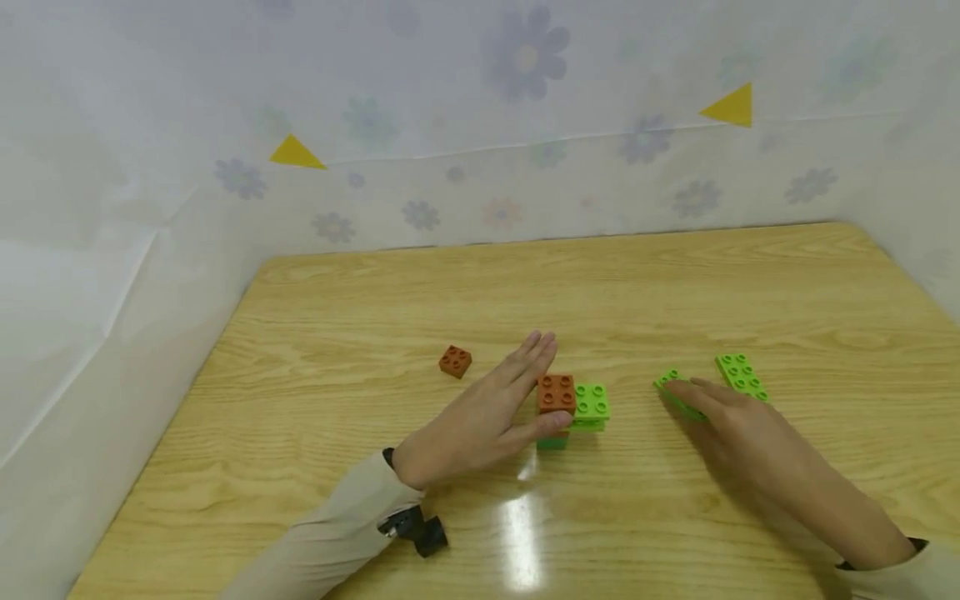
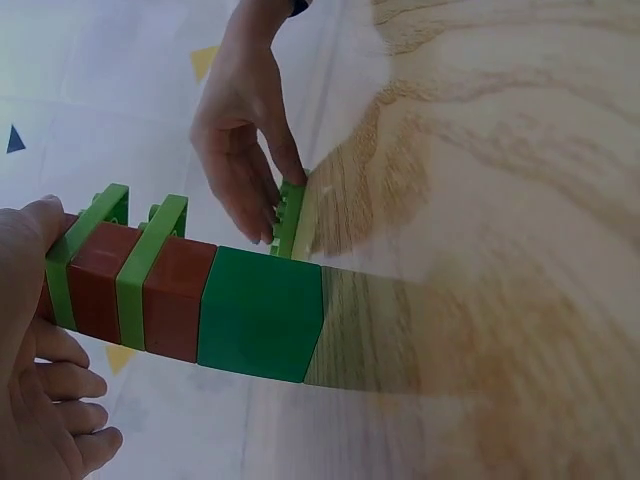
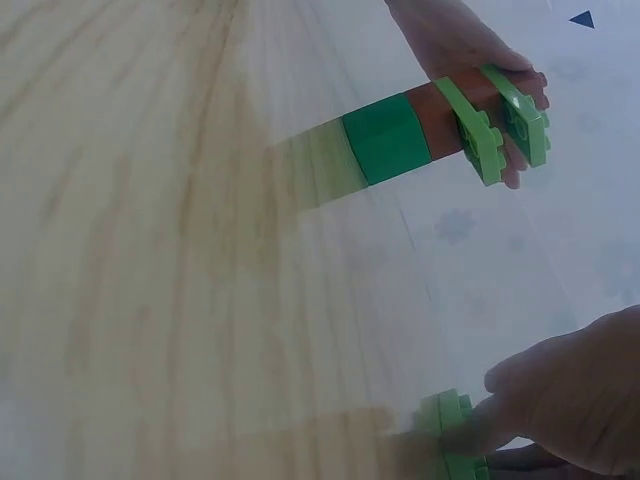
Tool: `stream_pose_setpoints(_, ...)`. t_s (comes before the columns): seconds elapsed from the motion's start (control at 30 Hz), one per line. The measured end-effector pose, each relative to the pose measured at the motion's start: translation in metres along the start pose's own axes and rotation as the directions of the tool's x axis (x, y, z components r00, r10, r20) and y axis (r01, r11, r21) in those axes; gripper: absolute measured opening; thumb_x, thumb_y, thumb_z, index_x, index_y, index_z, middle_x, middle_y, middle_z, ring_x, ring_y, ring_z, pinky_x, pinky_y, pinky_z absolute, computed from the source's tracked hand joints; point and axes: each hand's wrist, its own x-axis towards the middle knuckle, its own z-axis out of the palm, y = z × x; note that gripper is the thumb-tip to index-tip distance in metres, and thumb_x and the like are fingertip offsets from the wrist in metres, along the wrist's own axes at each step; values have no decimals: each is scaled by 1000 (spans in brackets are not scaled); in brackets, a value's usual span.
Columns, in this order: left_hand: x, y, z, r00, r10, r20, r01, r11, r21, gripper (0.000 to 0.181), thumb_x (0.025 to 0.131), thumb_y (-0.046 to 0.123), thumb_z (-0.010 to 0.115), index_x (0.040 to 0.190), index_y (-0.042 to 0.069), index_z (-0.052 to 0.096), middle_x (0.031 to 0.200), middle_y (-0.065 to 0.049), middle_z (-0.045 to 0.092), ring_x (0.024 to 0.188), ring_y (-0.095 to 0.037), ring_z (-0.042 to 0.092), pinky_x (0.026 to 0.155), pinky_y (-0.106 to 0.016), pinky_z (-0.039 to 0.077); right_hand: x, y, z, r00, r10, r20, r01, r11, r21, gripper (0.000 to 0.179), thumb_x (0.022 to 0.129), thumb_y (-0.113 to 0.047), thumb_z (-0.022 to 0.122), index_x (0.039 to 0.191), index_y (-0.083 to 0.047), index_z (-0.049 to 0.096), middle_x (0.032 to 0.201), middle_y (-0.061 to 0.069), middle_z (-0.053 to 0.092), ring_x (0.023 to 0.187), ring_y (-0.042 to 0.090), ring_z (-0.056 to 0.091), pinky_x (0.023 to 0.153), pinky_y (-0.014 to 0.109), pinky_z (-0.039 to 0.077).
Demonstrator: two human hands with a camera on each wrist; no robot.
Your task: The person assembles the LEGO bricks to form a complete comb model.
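A tower of building bricks (image 1: 557,395) stands upright on the table, with a dark green brick (image 2: 260,312) at its bottom. Above that, brown bricks alternate with light green bricks (image 3: 470,130) that stick out to the right. My left hand (image 1: 480,421) holds the tower near its top, thumb on the near side and the other fingers along its left and far side. To the right, my right hand (image 1: 765,437) pinches a light green brick (image 2: 290,218) at table height; the fingers partly cover it.
A loose brown brick (image 1: 455,362) lies left of the tower. Another light green brick (image 1: 741,377) lies just beyond my right hand. The wooden table (image 1: 360,317) ends at a flower-patterned sheet (image 1: 420,192) behind and at the sides.
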Motion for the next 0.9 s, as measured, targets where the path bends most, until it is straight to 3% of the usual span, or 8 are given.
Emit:
stream_pose_setpoints(0.13, 0, 0, -1, 1000, 1, 6, -1, 1000, -16, 76, 100, 56, 34, 154, 16, -2, 160, 3, -6, 147, -10, -4, 119, -34, 12, -1, -2, -2, 998, 60, 15, -60, 998, -6, 69, 68, 13, 78, 131, 6, 52, 124, 30, 57, 97, 46, 63, 69, 51, 57)
stream_pose_setpoints(0.47, 0, 0, -1, 1000, 15, 8, -15, 1000, -7, 77, 100, 58, 30, 154, 13, -2, 160, 0, -5, 146, -11, -4, 119, -33, 10, 2, 0, 0, 993, 117, -19, -118, 992, -35, 46, 70, 6, 79, 113, 11, 64, 103, 27, 65, 86, 42, 65, 65, 50, 57)
stream_pose_setpoints(0.6, 1, 0, -1, 1000, 20, 15, -20, 1000, -6, 77, 100, 58, 30, 154, 13, -2, 160, 0, -5, 146, -12, -4, 119, -32, 8, 6, -2, -2, 994, 49, -93, -51, 998, -21, 50, 68, 8, 79, 115, 12, 63, 106, 27, 65, 91, 43, 64, 70, 51, 56)
stream_pose_setpoints(0.63, 1, 0, -1, 1000, 20, 17, -20, 1000, -7, 77, 100, 58, 30, 154, 13, -2, 160, -1, -5, 147, -12, -4, 119, -32, 8, 7, -2, -2, 992, 24, -123, -26, 1000, -15, 42, 77, 0, 78, 115, 12, 63, 107, 26, 65, 91, 42, 65, 70, 50, 56)
stream_pose_setpoints(0.7, 0, 0, -1, 1000, 20, 18, -20, 1000, -9, 77, 100, 58, 30, 154, 13, -2, 160, 0, -5, 147, -12, -4, 119, -32, 9, 11, -2, -4, 981, -29, -193, 29, 1000, -4, 37, 91, -18, 69, 114, 11, 64, 106, 23, 66, 88, 39, 66, 70, 41, 57)
stream_pose_setpoints(0.77, 0, 0, -1, 1000, 20, 15, -20, 1000, -7, 77, 100, 58, 29, 154, 13, -2, 160, 0, -5, 147, -12, -4, 119, -33, 9, 14, -3, -5, 965, -76, -252, 83, 996, 15, 49, 100, -36, 52, 113, 9, 66, 105, 20, 67, 85, 35, 67, 70, 27, 57)
stream_pose_setpoints(0.83, 0, 0, -1, 1000, 20, 14, -20, 1000, -7, 77, 100, 58, 30, 154, 13, -2, 160, 0, -5, 147, -13, -4, 119, -34, 10, 18, -6, -7, 952, -104, -289, 117, 993, 27, 67, 101, -49, 32, 112, 7, 67, 105, 17, 68, 83, 31, 67, 73, 15, 53)
stream_pose_setpoints(0.9, -1, 0, -2, 1000, 19, 13, -19, 1000, -5, 77, 100, 58, 30, 154, 13, -1, 160, -1, -5, 147, -13, -4, 118, -34, 11, 21, -9, -9, 940, -132, -315, 153, 987, 43, 63, 101, -48, 36, 113, 5, 68, 105, 15, 68, 83, 30, 66, 78, 6, 48)
